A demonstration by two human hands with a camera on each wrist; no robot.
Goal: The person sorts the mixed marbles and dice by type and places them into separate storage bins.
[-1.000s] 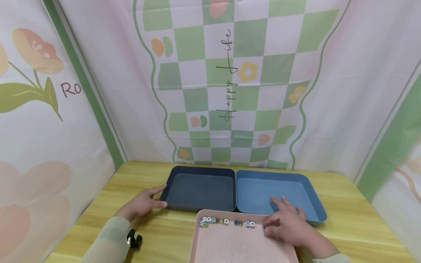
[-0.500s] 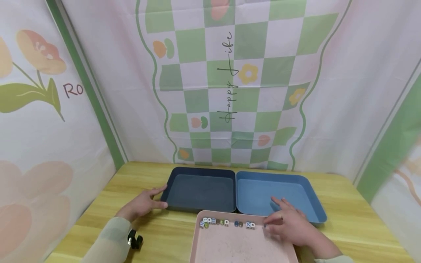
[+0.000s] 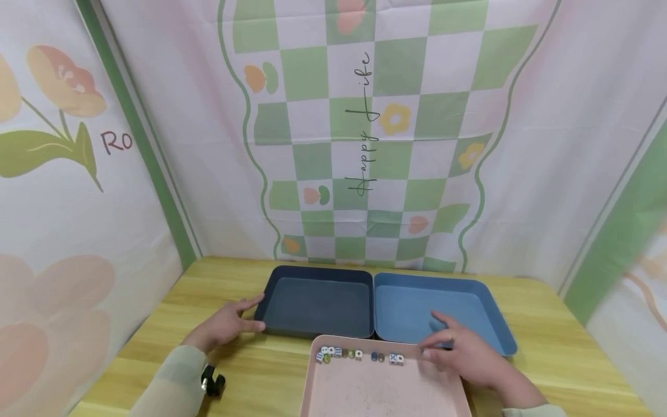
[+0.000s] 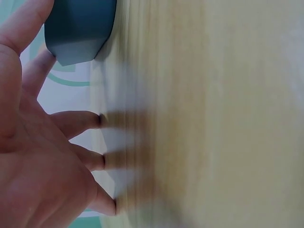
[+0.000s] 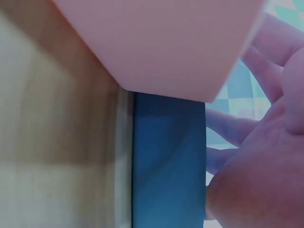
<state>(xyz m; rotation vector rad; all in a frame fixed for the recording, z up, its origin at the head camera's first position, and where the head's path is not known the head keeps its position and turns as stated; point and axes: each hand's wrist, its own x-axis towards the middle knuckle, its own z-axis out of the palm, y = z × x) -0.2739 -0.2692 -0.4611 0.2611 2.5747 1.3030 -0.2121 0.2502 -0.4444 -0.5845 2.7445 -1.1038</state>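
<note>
My left hand (image 3: 221, 326) rests beside the dark blue tray (image 3: 315, 334), its thumb and forefinger spread against the left side. In the left wrist view, the other fingers of this hand (image 4: 52, 152) reach down to the tabletop. My right hand (image 3: 466, 353) is over the back right corner of the pink tray (image 3: 385, 388), thumb and forefinger pinching a small bluish bead, mostly hidden. White dice (image 3: 396, 359) and small glass beads (image 3: 377, 357) line the pink tray's back edge. The right wrist view has the right hand (image 5: 261, 152) with its fingertips behind the trays.
A lighter blue tray (image 3: 500, 324) adjoins the dark one on the right, behind the pink tray. A black clip-like object (image 3: 213, 381) is by the left wrist. The wooden table (image 3: 563, 347) ends at a patterned curtain (image 3: 385, 191).
My right hand has lifted slightly and shifted a little to the right, its thumb and forefinger coming off the tray floor. The left hand stays against the dark tray.
</note>
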